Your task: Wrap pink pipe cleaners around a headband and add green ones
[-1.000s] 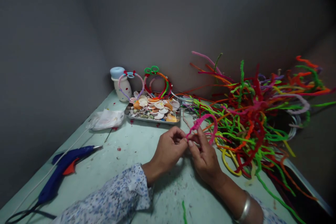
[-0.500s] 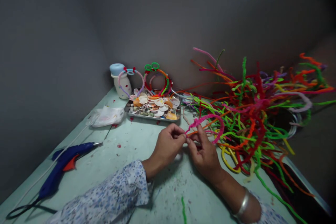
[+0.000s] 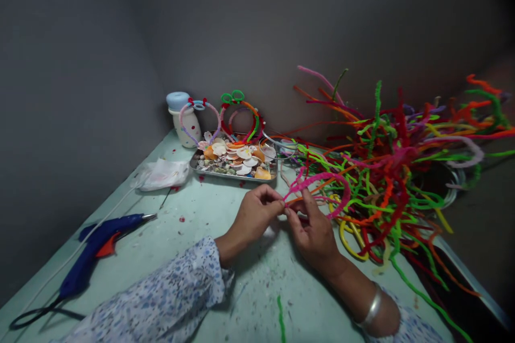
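Where the left hand (image 3: 257, 217) and right hand (image 3: 316, 236) meet, their fingertips cover the ends of a fuzzy pink loop (image 3: 346, 193), so how its strands cross there cannot be made out. The left fingers are pinched together on it; the right thumb and forefinger, nearly closed, grip it too. From the hands the loop stretches between 2 and 3 o'clock, its far curve lying against a tangled heap of pipe cleaners (image 3: 396, 161). Both patterned sleeves (image 3: 181, 284) run off the lower edge, and a dark area (image 3: 458, 278) between 3 and 4 o'clock is too dim to read.

Stains speckle the pale green table (image 3: 169, 236), and plain grey walls (image 3: 241, 21) meet in a corner toward 10 o'clock. Also at 10 are a metal tray (image 3: 219, 173) of shells (image 3: 220, 148) and, beyond it, a lidded jar (image 3: 188, 129), partly covered by a looped headband (image 3: 218, 120). A blue glue gun (image 3: 86, 260) lies at 9 with a white cable across it, a green strand (image 3: 280, 316) at 6. The heap crowds the right hand's side, yellow loops (image 3: 349, 242) just beside it.
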`<state>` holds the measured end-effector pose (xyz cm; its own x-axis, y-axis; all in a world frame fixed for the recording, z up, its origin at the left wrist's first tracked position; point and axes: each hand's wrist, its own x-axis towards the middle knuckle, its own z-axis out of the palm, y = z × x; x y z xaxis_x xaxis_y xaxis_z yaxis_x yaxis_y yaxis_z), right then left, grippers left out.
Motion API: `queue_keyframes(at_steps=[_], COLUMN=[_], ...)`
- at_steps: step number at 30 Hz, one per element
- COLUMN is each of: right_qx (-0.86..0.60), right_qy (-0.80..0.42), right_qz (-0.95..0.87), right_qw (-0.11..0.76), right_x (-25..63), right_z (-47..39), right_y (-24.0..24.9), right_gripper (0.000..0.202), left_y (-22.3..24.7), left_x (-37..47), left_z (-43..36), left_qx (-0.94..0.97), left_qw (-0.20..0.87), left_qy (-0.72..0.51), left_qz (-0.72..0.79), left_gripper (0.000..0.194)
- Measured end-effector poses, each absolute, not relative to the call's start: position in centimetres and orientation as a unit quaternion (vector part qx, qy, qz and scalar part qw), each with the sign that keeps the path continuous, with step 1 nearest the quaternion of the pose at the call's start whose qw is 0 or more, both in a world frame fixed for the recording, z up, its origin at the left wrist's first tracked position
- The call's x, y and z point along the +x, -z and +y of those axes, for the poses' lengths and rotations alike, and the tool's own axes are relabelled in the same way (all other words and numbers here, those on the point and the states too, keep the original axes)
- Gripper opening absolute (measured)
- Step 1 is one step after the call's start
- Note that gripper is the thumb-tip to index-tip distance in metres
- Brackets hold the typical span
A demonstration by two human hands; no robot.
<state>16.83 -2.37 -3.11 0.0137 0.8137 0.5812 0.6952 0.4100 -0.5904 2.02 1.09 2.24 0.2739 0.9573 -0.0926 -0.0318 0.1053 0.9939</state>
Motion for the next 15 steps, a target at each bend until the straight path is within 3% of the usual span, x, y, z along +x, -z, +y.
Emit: queue_keyframes(at_steps=[6, 15], right_qx=[-0.550, -0.545], right_qy=[-0.091, -0.072], right_qz=[-0.691, -0.704], right_qw=[0.460, 0.450], right_x=[16.9, 16.8], right_z=[-2.3, -2.3], right_y=[3.0, 2.9], right_gripper=[0.052, 0.053], left_y=[-2.6, -1.6], left_x=[1.8, 1.6], left_z=[1.5, 1.9], left_qx=[0.526, 0.608], left_qw=[0.629, 0.523], left_qy=[-0.399, -0.375], left_qz=[0.411, 0.465], left_gripper=[0.010, 0.008])
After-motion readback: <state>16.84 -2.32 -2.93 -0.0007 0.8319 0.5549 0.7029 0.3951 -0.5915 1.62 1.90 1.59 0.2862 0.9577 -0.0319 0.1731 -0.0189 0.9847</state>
